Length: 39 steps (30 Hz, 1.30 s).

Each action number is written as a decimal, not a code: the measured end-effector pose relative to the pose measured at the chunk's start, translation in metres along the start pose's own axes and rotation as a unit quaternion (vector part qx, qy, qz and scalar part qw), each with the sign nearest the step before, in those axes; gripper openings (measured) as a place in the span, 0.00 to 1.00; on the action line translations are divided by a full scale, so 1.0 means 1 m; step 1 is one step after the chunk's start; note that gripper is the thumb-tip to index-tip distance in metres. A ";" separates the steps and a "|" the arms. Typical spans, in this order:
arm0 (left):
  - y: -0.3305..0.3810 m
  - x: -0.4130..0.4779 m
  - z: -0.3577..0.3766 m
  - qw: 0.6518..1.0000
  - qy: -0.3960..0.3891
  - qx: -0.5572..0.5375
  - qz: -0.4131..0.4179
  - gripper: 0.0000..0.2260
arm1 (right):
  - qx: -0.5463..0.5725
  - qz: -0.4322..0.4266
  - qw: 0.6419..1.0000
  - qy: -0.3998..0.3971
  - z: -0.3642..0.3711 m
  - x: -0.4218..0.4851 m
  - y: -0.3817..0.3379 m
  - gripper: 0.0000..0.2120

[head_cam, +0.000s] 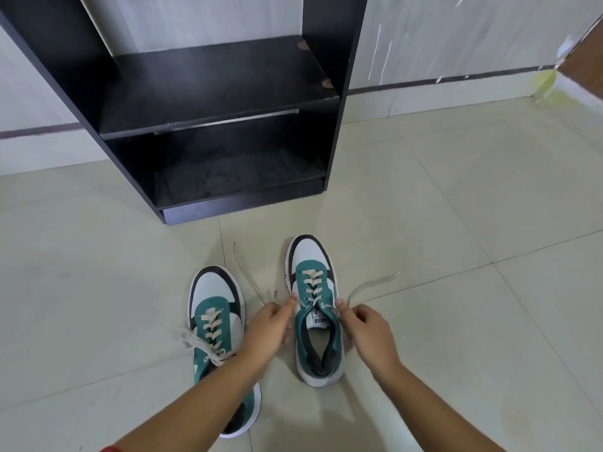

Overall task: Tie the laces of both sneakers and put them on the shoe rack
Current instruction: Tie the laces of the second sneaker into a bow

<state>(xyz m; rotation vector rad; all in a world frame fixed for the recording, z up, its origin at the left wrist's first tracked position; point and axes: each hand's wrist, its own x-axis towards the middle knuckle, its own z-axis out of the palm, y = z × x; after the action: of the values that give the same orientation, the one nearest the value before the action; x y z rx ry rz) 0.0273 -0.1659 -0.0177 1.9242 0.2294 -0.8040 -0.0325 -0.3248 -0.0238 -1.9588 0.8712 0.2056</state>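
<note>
Two green, white and black sneakers stand on the floor, toes pointing at the rack. The right sneaker (315, 308) lies between my hands with its laces untied. My left hand (272, 327) pinches the left lace end (243, 269), which trails up and left across the tile. My right hand (365, 327) pinches the right lace end (368, 285), which runs out to the right. The left sneaker (215, 324) sits nearer me, partly hidden under my left forearm, with loose cream laces. The black shoe rack (208, 93) stands behind them.
The rack has a middle shelf (208, 79) and a bottom shelf (238, 177), both without shoes. Pale floor tiles (456, 223) spread all around. A white wall with a dark skirting strip (440, 79) runs behind, and a brown door edge (584, 63) shows at the far right.
</note>
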 end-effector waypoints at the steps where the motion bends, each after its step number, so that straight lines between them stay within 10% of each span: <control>1: 0.003 0.005 0.003 1.000 0.001 0.010 -0.008 0.21 | 0.035 0.020 0.999 0.002 0.005 0.003 -0.002 0.23; 11: 0.008 0.012 0.022 0.991 0.063 0.013 0.118 0.04 | -0.074 0.047 0.994 -0.062 0.001 0.014 -0.007 0.30; 24: 0.023 -0.001 0.018 0.942 0.036 -0.329 0.062 0.09 | 0.261 0.007 0.961 -0.096 0.012 0.009 -0.031 0.08; 39: 0.019 0.010 -0.022 0.894 -0.078 0.166 0.409 0.09 | 0.154 -0.209 0.942 -0.213 -0.010 -0.001 -0.033 0.10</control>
<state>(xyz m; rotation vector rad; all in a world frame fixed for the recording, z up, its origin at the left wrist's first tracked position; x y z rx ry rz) 0.0537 -0.1578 -0.0036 1.9881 -0.8257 -0.4207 -0.0139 -0.3224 0.0048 -1.6674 0.1804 0.2155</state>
